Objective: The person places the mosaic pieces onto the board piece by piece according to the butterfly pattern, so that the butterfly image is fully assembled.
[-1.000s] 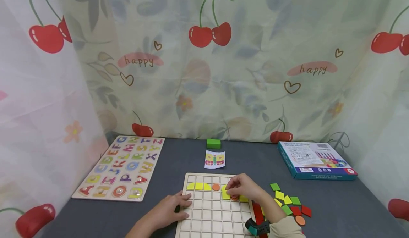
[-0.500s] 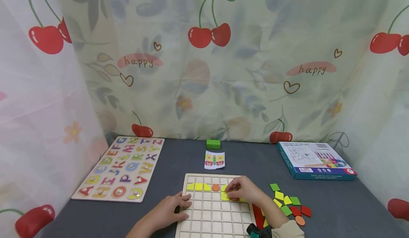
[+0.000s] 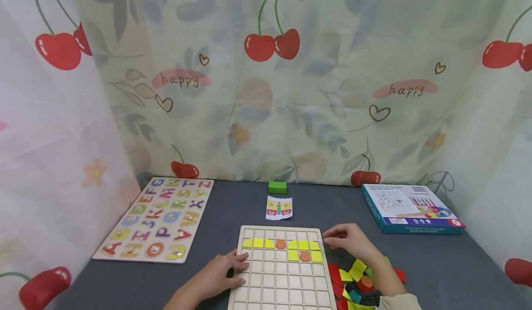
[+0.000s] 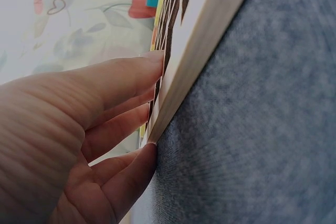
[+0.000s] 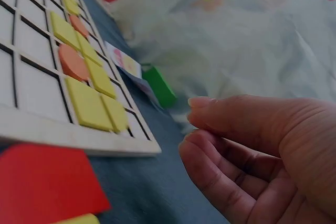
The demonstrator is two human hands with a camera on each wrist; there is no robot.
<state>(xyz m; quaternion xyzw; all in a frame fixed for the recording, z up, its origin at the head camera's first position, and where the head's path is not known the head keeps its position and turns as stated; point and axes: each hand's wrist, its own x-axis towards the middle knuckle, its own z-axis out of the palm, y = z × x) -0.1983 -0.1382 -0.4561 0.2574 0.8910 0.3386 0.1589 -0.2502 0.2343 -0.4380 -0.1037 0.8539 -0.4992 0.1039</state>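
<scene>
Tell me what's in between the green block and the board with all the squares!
Between the green block and the board lies a paper butterfly picture, on the dark table. The head view shows it.

The board (image 3: 281,280) runs out of view at its near end; the right forearm (image 3: 381,273) partly hides the loose tiles (image 3: 357,269).
</scene>
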